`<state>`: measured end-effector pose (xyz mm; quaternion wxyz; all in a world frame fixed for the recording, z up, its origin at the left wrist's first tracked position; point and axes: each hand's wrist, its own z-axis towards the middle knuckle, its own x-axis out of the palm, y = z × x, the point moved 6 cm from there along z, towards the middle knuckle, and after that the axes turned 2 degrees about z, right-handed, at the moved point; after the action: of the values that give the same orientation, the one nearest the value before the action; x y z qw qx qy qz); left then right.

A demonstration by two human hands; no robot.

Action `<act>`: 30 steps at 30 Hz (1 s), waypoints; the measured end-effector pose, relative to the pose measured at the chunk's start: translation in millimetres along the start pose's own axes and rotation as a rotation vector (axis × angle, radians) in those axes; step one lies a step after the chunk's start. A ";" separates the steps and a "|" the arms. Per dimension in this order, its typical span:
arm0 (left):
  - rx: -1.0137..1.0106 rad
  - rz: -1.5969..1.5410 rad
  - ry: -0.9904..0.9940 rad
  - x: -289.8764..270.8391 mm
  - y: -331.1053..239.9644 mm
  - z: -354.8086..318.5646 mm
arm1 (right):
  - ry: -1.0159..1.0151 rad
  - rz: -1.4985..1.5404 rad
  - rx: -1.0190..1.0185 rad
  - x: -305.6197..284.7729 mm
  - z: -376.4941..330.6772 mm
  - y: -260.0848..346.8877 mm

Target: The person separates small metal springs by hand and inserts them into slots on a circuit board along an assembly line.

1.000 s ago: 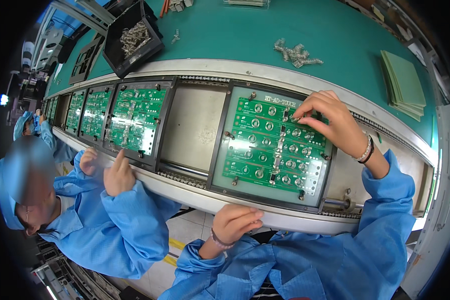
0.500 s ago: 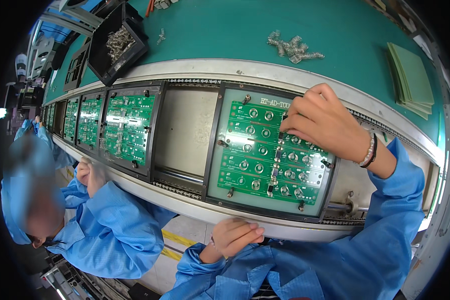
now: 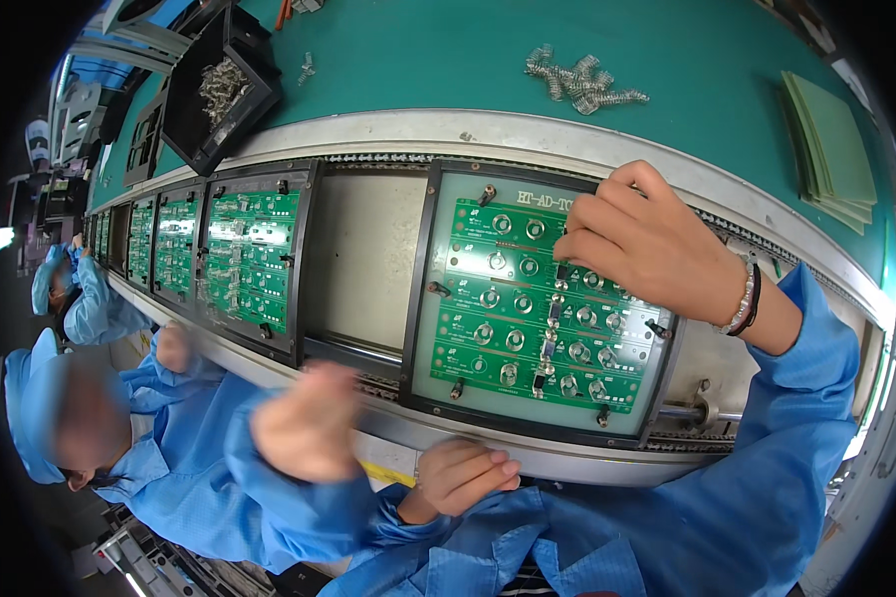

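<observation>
A green circuit board panel (image 3: 468, 298) lies in a black-edged frame (image 3: 416, 289) with a pale plate. Rows of round metal spring coils and a column of small dark and silver parts stand on it. My right hand (image 3: 652, 249) is over the panel's far right part, fingertips pinched together at the top of that column. What they grip is hidden beneath them. My left hand (image 3: 465, 476) rests by the near rail, just below the frame, its fingers curled closed against the thumb. Whether it holds anything cannot be seen.
Several more framed panels (image 3: 249, 249) sit on the conveyor to the left. Across the far rail (image 3: 388, 127), loose springs (image 3: 582, 82), a black bin (image 3: 194, 129) of metal parts and green sheets (image 3: 826, 149) lie on a green mat. A co-worker's blurred hand (image 3: 309, 423) is near my left arm.
The co-worker's hand has swung in toward the near rail, close to my left arm. My hands stay nearly in place; the right one still pinches at the same column.
</observation>
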<state>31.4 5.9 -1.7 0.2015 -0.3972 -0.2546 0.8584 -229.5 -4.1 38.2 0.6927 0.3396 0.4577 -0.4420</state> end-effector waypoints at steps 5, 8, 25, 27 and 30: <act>0.229 0.280 0.705 -8.0 10.0 109.3 | -0.034 -0.032 -0.024 4.7 -5.0 -1.9; 0.305 0.274 0.981 13.2 8.2 112.0 | -0.038 -0.053 -0.051 7.2 -4.4 -0.2; 0.367 0.302 1.012 28.0 16.8 104.4 | 0.070 0.010 -0.020 11.2 -7.6 -2.8; 0.375 0.304 1.014 29.8 18.4 103.6 | 0.063 -0.016 -0.037 10.8 -6.9 -1.7; 0.509 0.421 1.055 32.4 17.0 101.9 | 0.057 -0.035 -0.048 9.7 -5.6 -1.0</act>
<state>-70.5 -18.0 25.8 0.2150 -0.7491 0.1757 0.6015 -230.5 -2.5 27.1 0.6795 0.3274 0.4937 -0.4329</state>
